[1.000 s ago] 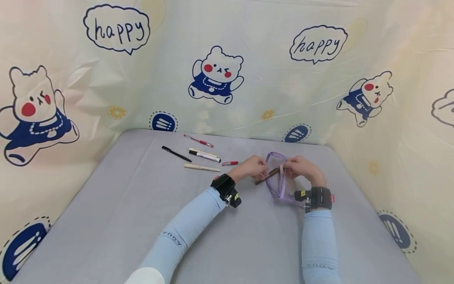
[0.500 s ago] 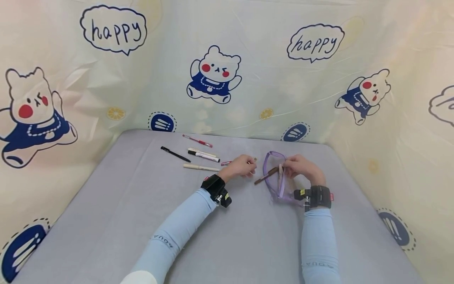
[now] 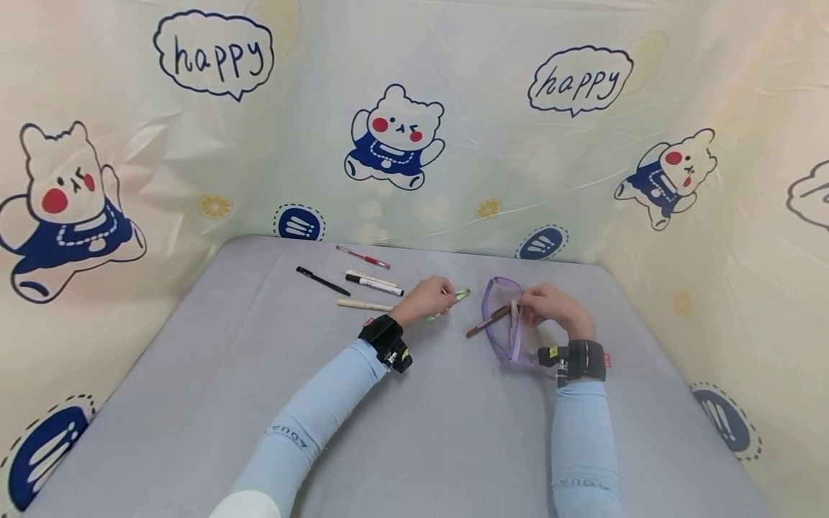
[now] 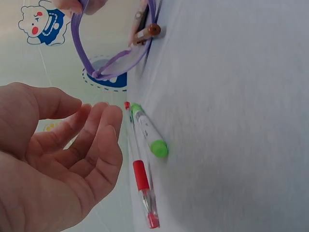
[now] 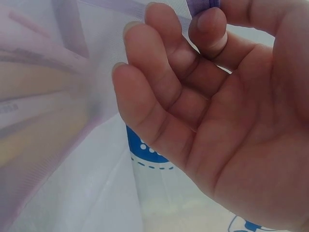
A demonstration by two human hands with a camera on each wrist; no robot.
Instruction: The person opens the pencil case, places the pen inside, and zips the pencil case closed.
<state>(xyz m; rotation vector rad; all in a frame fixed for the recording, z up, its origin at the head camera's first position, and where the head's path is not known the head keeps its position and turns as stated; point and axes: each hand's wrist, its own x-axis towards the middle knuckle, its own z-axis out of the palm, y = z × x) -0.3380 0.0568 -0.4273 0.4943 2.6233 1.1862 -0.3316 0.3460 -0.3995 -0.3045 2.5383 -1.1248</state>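
My right hand pinches the purple edge of a see-through mesh pouch between thumb and forefinger, holding its mouth apart. Several pens show inside through the mesh in the right wrist view. A brown marker sticks out of the mouth towards the left. My left hand hovers with loosely bent fingers and nothing between them. Just beyond its fingertips lie a white marker with green ends and a clear pen with a red grip, side by side on the grey tabletop.
Left of my left hand lie a black pen, a red pen, a white marker with a black cap against a cream pen, and a beige pen. A printed curtain hangs behind the table.
My left hand has drawn away from the brown marker at the pouch and moved left, over the green-ended marker and red-grip pen. The right hand keeps its hold in place.
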